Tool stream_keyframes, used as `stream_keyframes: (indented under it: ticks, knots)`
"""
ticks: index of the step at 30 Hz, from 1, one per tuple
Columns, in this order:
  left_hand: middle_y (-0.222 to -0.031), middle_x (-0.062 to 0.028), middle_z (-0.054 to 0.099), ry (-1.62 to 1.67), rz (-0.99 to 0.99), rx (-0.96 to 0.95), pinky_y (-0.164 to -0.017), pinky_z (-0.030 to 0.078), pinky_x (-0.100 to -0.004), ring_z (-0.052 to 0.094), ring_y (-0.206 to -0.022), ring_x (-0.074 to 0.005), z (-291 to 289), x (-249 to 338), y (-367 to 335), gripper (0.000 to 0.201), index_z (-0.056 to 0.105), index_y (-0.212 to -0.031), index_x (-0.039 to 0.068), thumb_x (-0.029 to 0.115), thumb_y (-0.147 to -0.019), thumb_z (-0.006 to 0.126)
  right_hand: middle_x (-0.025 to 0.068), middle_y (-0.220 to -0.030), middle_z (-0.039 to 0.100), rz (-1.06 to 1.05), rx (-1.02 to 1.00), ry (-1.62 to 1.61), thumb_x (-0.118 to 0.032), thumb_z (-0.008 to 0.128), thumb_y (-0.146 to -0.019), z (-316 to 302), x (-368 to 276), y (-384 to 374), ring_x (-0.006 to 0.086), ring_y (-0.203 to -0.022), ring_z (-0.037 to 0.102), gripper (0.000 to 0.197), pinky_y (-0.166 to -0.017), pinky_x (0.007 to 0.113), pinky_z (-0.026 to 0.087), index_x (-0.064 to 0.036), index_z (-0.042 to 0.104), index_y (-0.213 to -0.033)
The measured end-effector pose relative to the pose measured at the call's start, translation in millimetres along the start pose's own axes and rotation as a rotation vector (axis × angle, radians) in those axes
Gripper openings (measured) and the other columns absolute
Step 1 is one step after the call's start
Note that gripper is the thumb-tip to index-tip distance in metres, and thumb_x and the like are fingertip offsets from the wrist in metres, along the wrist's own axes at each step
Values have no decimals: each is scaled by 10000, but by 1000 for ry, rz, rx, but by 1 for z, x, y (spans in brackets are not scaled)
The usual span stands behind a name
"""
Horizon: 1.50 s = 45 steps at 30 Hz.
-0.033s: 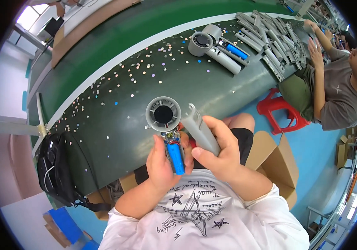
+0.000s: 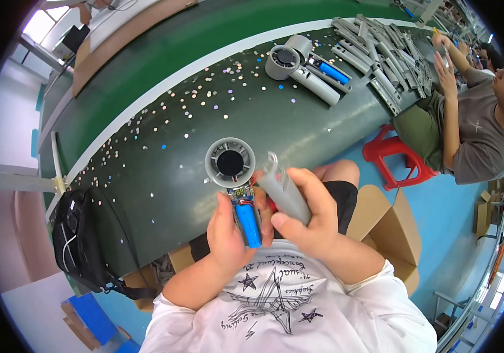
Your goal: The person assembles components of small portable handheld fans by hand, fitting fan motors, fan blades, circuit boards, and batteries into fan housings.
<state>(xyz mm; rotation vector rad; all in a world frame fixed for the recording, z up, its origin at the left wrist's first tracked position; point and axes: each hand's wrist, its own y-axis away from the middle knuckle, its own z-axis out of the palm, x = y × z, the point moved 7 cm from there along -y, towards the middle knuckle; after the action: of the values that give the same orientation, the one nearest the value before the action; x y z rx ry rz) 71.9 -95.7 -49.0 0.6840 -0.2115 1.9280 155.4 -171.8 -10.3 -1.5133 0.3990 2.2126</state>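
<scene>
1. Left hand (image 2: pixel 222 232): the grip is clamped on the handle of a gray fan (image 2: pixel 211 165), held over the near edge of the counter (image 2: pixel 181 203).
2. Fan position: the round head points away from the person; the open handle points toward the white shirt (image 2: pixel 328 306).
3. Handle contents: a small circuit board (image 2: pixel 239 193) sits below the head, and a blue battery (image 2: pixel 248 226) lies lengthwise below the board.
4. Right hand (image 2: pixel 317 212): the grip is clamped around a long gray cover (image 2: pixel 285 194), tilted and slightly blurred, just right of the fan. Contact between cover and fan cannot be determined.
5. Counter, far side: two more fans (image 2: pixel 317 85) lie beside a pile of gray covers (image 2: pixel 384 56); small discs (image 2: pixel 231 91) are scattered to the left.
6. Surroundings: a black bag (image 2: pixel 75 235) is at left; a co-worker (image 2: pixel 481 132) sits at right on a red stool (image 2: pixel 399 153).
</scene>
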Motion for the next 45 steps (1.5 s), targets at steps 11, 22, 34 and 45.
stream_keyframes:
  ticks: [11,22,34,45]
  knots:
    - [-1405,-139,450,-270,149,31,-1087,363,-384,466,-1282,-236,3,4,9,578,370,-1398,-8,432,-1050,234,262,-1207,602,-694,-49,723,-146,689,-704,12,-24,8,398,-1103,590,521,-943,462,453,107,579,-1145]
    - [-1388,-123,476,-102,78,208,-1044,412,-399,491,-1256,-241,-14,-2,9,576,419,-1378,19,462,-1039,274,266,-1396,455,-502,-228,774,-208,694,-719,13,-14,4,419,-1246,477,510,-993,491,387,35,552,-1144]
    - [-1366,-138,476,-246,87,80,-1037,439,-412,504,-1241,-257,-1,1,17,547,410,-1372,17,422,-1053,229,187,-1262,588,-590,-160,861,-178,700,-697,14,-20,11,368,-1096,540,438,-912,465,414,7,580,-1076]
    - [-1015,-109,562,-233,-84,131,-478,535,-321,612,-742,-198,-10,1,18,596,378,-1359,-2,476,-1036,227,175,-1330,527,-555,-394,821,-158,704,-679,1,-16,-4,377,-1155,515,467,-943,487,426,-18,586,-1108]
